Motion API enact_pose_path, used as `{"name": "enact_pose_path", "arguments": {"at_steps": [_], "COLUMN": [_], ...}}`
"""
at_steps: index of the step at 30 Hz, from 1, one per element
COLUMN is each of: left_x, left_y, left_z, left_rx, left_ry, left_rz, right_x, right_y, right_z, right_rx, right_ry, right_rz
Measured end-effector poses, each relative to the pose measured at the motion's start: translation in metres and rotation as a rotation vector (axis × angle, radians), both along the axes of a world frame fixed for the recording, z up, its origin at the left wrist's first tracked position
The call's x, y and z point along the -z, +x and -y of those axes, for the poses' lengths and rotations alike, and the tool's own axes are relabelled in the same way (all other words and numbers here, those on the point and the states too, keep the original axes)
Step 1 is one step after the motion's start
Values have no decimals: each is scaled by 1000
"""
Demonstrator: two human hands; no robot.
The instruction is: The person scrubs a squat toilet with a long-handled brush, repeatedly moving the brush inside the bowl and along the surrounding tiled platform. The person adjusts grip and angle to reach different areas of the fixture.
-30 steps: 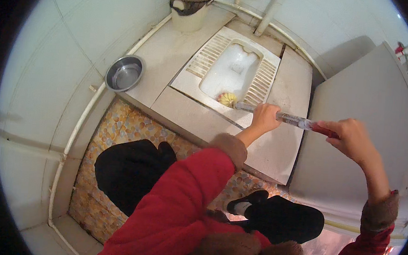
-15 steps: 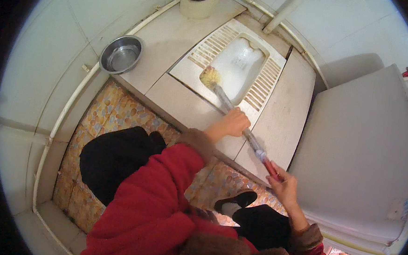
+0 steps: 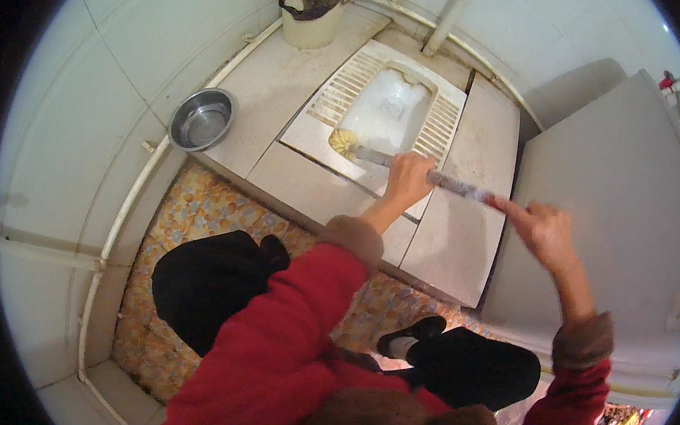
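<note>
Both my hands grip a long-handled toilet brush [image 3: 454,185]. My left hand [image 3: 411,176] is wrapped round the middle of its grey handle. At the red end of the handle is my right hand [image 3: 543,231], closed round it and slightly blurred. The yellowish bristle head [image 3: 344,142] presses into the near left corner of a white squat toilet [image 3: 313,137]. Whitish, foamy-looking wetness covers the inside of the bowl [image 3: 381,114]. Brown stains mark the ribbed footrests on either side.
A metal basin [image 3: 202,120] sits on the raised tiled step [image 3: 318,188], left of the toilet. Behind it stands a cream bucket [image 3: 311,24] with a black liner. A large grey appliance-like box [image 3: 605,205] rises on the right. Pipes run along the walls.
My right hand has risen and moved right, swinging the handle closer to level. My left hand has shifted slightly up and right. The bristle head stays around the same corner of the bowl.
</note>
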State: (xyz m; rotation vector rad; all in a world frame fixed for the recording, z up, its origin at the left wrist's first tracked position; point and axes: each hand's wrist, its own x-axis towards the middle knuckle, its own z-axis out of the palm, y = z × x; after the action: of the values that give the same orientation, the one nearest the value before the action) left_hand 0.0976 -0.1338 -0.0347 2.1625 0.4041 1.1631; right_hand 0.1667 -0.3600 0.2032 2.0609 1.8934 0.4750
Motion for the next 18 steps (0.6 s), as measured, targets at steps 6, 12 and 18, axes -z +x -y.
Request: {"name": "enact_pose_path", "arguments": {"at_steps": [6,12,18], "left_x": [68,51,6], "left_y": [-16,-18,-5], "left_z": [-8,3,54], "left_rx": [326,215,25], "left_ry": [359,298,37], "left_rz": [-466,-403,-259], "right_x": [145,141,21], "right_y": [-73,-52,0], "right_z": [49,56,55], "right_rx": [513,687,323], "right_ry": [322,227,-22], "right_rz": [-900,-1120,-716]}}
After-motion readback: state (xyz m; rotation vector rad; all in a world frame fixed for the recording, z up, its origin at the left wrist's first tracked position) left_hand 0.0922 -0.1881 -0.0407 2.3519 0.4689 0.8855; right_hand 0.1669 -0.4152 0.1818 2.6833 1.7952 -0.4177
